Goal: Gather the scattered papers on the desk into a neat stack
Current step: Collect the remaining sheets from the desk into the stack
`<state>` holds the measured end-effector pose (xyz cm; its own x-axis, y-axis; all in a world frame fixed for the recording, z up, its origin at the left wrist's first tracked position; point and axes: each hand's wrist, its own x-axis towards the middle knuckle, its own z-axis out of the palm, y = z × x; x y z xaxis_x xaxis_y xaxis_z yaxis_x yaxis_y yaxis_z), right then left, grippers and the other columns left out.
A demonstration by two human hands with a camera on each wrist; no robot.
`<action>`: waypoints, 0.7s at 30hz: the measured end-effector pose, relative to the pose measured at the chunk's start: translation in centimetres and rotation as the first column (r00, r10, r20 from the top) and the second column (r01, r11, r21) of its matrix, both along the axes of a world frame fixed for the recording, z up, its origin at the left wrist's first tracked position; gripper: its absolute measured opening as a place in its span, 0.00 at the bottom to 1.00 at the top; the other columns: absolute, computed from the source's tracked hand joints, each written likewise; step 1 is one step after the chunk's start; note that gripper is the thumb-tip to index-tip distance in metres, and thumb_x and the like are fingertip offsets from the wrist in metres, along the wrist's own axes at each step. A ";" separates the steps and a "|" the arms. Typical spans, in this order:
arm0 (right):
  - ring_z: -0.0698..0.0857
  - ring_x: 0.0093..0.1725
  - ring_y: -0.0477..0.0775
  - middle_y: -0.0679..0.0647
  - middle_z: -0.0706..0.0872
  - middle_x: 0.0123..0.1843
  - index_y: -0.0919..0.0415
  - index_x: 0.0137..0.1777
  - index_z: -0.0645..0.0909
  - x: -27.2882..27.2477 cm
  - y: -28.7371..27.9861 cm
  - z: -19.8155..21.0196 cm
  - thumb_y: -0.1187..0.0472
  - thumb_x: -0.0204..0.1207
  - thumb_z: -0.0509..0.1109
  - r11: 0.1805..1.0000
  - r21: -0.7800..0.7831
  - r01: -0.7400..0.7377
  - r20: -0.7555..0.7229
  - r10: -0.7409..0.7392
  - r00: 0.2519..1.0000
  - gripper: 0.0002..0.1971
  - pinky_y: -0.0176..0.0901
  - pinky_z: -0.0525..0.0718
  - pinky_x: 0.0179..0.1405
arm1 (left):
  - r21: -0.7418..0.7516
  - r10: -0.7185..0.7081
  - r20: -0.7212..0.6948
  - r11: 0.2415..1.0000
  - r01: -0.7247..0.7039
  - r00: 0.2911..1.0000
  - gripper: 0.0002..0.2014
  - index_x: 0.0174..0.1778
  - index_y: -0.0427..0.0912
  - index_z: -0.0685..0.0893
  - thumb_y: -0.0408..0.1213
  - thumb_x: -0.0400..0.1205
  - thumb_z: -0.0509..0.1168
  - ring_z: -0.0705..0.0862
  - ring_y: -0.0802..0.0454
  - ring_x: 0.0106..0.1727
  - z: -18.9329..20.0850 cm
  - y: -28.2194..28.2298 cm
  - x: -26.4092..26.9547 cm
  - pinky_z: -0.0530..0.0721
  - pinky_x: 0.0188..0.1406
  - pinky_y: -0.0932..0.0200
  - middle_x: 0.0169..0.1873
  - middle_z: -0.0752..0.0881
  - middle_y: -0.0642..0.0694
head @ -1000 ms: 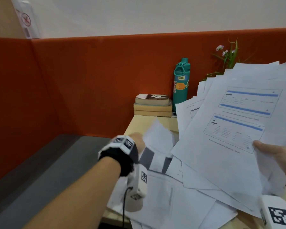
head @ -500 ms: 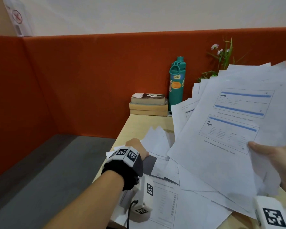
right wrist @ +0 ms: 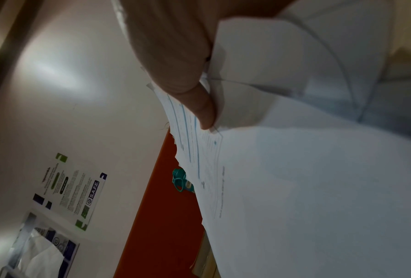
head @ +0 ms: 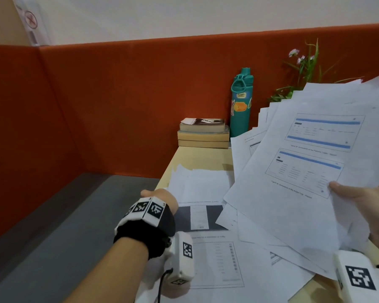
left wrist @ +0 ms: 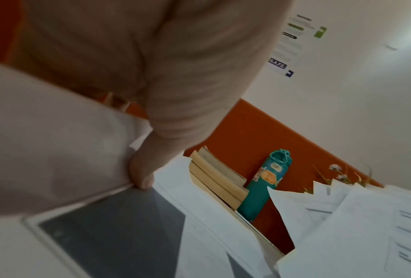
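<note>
1. The left hand sits at the bench's left edge, thumb pinching a sheet with a dark printed block; grey floor lies open beyond that edge
2. Loose papers cover the near bench; books and a teal bottle stand against the orange partition
3. The right hand grips a fanned sheaf of papers, raised
4. Since half a second ago, the left hand moved back toward the edge

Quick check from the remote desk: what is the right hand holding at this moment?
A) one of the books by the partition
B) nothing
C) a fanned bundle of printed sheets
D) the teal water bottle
C: the right hand pinches a fanned bundle of printed sheets, thumb on top, raised above the desk.
</note>
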<state>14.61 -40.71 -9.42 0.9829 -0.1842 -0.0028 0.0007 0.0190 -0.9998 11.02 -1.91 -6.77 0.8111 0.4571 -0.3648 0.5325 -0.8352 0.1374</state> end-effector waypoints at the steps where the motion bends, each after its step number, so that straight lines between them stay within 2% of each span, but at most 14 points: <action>1: 0.90 0.56 0.66 0.52 0.94 0.57 0.50 0.65 0.86 0.0 0.1 0.3 0.32 0.20 0.85 1.000 0.009 -0.012 0.017 0.011 1.000 0.62 0.67 0.83 0.61 | -0.010 -0.020 0.013 1.000 0.020 1.000 0.22 0.71 0.37 0.77 0.42 0.82 0.61 0.76 0.40 0.73 0.2 0.0 0.0 0.72 0.56 0.56 0.71 0.77 0.37; 3: 0.90 0.58 0.68 0.53 0.94 0.58 0.49 0.65 0.86 -0.1 0.1 0.5 0.32 0.20 0.85 0.999 0.023 -0.047 0.010 0.047 0.999 0.61 0.69 0.83 0.61 | -0.012 -0.029 0.002 0.999 0.029 1.000 0.26 0.69 0.42 0.78 0.51 0.77 0.63 0.76 0.40 0.70 0.0 -0.3 0.0 0.71 0.58 0.52 0.67 0.80 0.40; 5: 0.89 0.60 0.68 0.52 0.93 0.59 0.46 0.66 0.86 0.0 -0.2 0.2 0.32 0.25 0.86 0.997 0.045 -0.062 -0.012 0.063 0.998 0.58 0.72 0.82 0.62 | -0.027 0.019 -0.002 0.999 -0.019 1.000 0.40 0.70 0.45 0.72 0.63 0.65 0.68 0.71 0.38 0.72 -0.2 -0.5 0.1 0.72 0.64 0.45 0.69 0.76 0.40; 6: 0.89 0.60 0.68 0.52 0.93 0.60 0.45 0.66 0.85 0.2 -0.5 -0.1 0.32 0.27 0.86 0.996 0.035 -0.076 -0.035 0.077 0.996 0.57 0.72 0.82 0.62 | -0.040 0.031 -0.001 0.999 -0.031 1.000 0.46 0.73 0.44 0.68 0.65 0.63 0.69 0.68 0.37 0.74 -0.3 -0.6 0.0 0.72 0.67 0.43 0.72 0.72 0.40; 8: 0.89 0.60 0.69 0.51 0.93 0.60 0.45 0.68 0.84 0.6 -0.9 -0.7 0.31 0.30 0.86 0.998 0.049 -0.049 -0.059 0.052 0.997 0.56 0.71 0.82 0.61 | -0.040 0.038 0.002 0.998 -0.037 0.999 0.45 0.76 0.39 0.64 0.62 0.70 0.70 0.67 0.38 0.75 0.0 -1.1 -0.6 0.73 0.67 0.45 0.74 0.70 0.40; 10: 0.89 0.61 0.69 0.50 0.93 0.60 0.43 0.69 0.83 1.1 -1.3 -1.3 0.31 0.33 0.86 0.998 0.060 -0.025 -0.076 0.030 0.997 0.54 0.72 0.82 0.59 | -0.044 -0.014 0.071 0.999 0.017 0.997 0.38 0.73 0.36 0.68 0.58 0.74 0.69 0.71 0.37 0.72 0.2 -1.3 -0.5 0.75 0.62 0.47 0.72 0.72 0.40; 11: 0.88 0.62 0.69 0.50 0.93 0.61 0.42 0.69 0.83 1.4 -1.4 -1.8 0.31 0.34 0.86 0.998 0.056 -0.019 -0.074 0.023 0.997 0.54 0.73 0.82 0.59 | -0.084 0.014 0.097 0.996 -0.005 0.995 0.36 0.72 0.36 0.70 0.55 0.75 0.69 0.72 0.36 0.72 0.0 -1.4 -0.1 0.76 0.61 0.48 0.71 0.71 0.39; 12: 0.88 0.61 0.70 0.50 0.93 0.60 0.42 0.69 0.83 1.3 -1.1 -1.6 0.31 0.34 0.86 0.999 0.051 -0.010 -0.068 0.013 0.998 0.54 0.73 0.82 0.59 | -0.129 0.055 0.130 0.991 -0.038 0.990 0.35 0.74 0.37 0.68 0.52 0.75 0.69 0.72 0.35 0.73 -0.2 -1.3 0.3 0.74 0.63 0.50 0.72 0.70 0.39; 14: 0.89 0.60 0.69 0.50 0.93 0.59 0.44 0.68 0.84 1.1 -0.5 -0.9 0.31 0.31 0.86 0.998 0.056 -0.016 -0.065 0.019 0.998 0.56 0.72 0.82 0.59 | -0.292 0.209 0.166 0.944 -0.154 0.964 0.40 0.80 0.35 0.57 0.42 0.76 0.70 0.72 0.38 0.75 0.2 -1.0 0.7 0.70 0.65 0.58 0.75 0.69 0.37; 15: 0.89 0.59 0.68 0.50 0.93 0.59 0.44 0.67 0.84 0.9 -0.4 -0.6 0.31 0.30 0.86 0.999 0.054 -0.008 -0.059 0.011 0.998 0.56 0.72 0.82 0.59 | -0.396 0.296 0.173 0.894 -0.209 0.939 0.44 0.81 0.35 0.51 0.37 0.75 0.72 0.74 0.38 0.73 0.6 -0.8 0.9 0.73 0.66 0.58 0.73 0.73 0.36; 16: 0.89 0.59 0.68 0.50 0.93 0.59 0.43 0.67 0.85 0.8 -0.6 -0.5 0.32 0.30 0.86 0.998 0.057 0.000 -0.045 0.002 0.999 0.55 0.71 0.82 0.60 | -0.460 0.358 0.185 0.855 -0.241 0.915 0.48 0.80 0.36 0.47 0.34 0.73 0.75 0.77 0.38 0.71 0.7 -0.6 0.9 0.76 0.68 0.54 0.70 0.76 0.35; 17: 0.89 0.60 0.68 0.50 0.93 0.60 0.42 0.66 0.85 0.8 -0.9 -0.6 0.32 0.30 0.86 0.998 0.059 0.011 -0.046 -0.009 0.999 0.54 0.72 0.82 0.60 | -0.485 0.378 0.176 0.837 -0.254 0.909 0.51 0.79 0.35 0.47 0.35 0.69 0.78 0.78 0.37 0.69 1.0 -0.6 0.7 0.78 0.68 0.50 0.68 0.77 0.34; 19: 0.89 0.61 0.68 0.50 0.93 0.61 0.42 0.66 0.85 0.7 -1.2 -0.8 0.33 0.32 0.87 0.999 0.051 0.012 -0.064 -0.009 0.998 0.52 0.72 0.81 0.61 | -0.505 0.317 0.134 0.837 -0.210 0.939 0.50 0.76 0.31 0.60 0.41 0.64 0.81 0.81 0.40 0.66 0.9 -0.6 -0.3 0.80 0.67 0.50 0.65 0.80 0.37; 21: 0.90 0.60 0.67 0.50 0.93 0.61 0.43 0.66 0.85 0.8 -1.3 -1.0 0.33 0.33 0.87 0.999 0.050 0.017 -0.079 -0.013 0.997 0.52 0.72 0.81 0.62 | -0.552 0.254 0.178 0.825 -0.117 0.951 0.28 0.61 0.34 0.77 0.38 0.67 0.79 0.83 0.46 0.56 0.1 -0.5 -0.1 0.82 0.60 0.56 0.55 0.83 0.44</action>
